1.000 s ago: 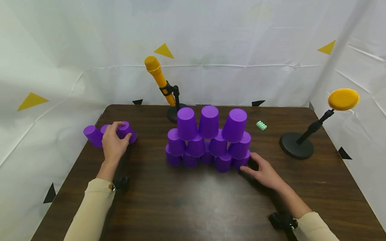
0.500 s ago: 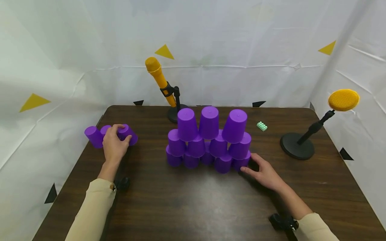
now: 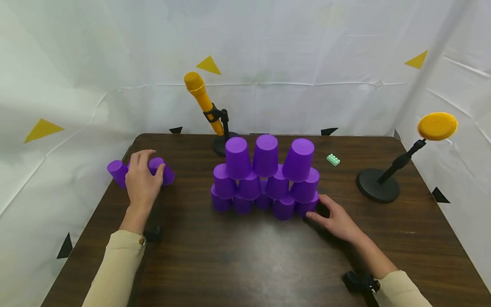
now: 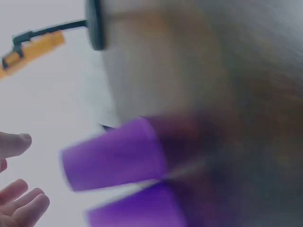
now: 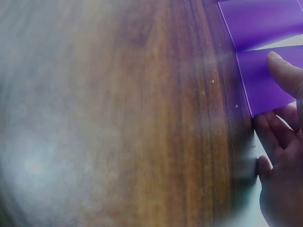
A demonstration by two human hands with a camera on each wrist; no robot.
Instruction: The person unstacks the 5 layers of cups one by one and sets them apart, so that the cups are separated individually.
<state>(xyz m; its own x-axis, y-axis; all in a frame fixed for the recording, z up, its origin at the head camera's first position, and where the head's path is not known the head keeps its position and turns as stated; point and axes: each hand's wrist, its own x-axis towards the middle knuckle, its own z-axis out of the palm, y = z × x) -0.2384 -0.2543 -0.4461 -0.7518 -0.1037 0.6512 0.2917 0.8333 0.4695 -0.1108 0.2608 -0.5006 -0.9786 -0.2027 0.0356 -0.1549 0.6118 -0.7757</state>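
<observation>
My left hand [image 3: 143, 179] hovers over three upside-down purple cups at the table's left. In the left wrist view its thumb [image 4: 14, 144] and fingers [image 4: 31, 208] are spread apart, beyond the closed end of a purple cup [image 4: 113, 156], with nothing between them. Purple cups stand upside down in three tiers at the centre, with three cups [image 3: 266, 155] on top. At the lowest tier's right end, my right hand [image 3: 337, 219] grips a purple cup [image 3: 304, 207]. In the right wrist view the thumb lies on this cup's side [image 5: 260, 82], and the fingers are around the other side.
An orange microphone [image 3: 207, 104] on a black stand is behind the tiers. A round yellow microphone [image 3: 437, 126] on another stand occupies the right side. A small mint-green toy brick [image 3: 333, 160] lies right of the tiers. White sheeting [image 3: 287, 55] surrounds the table's back and sides.
My left hand first had its fingers down among the left cups; now it has risen slightly off them, without a cup. The tiers and my right hand stay as they were.
</observation>
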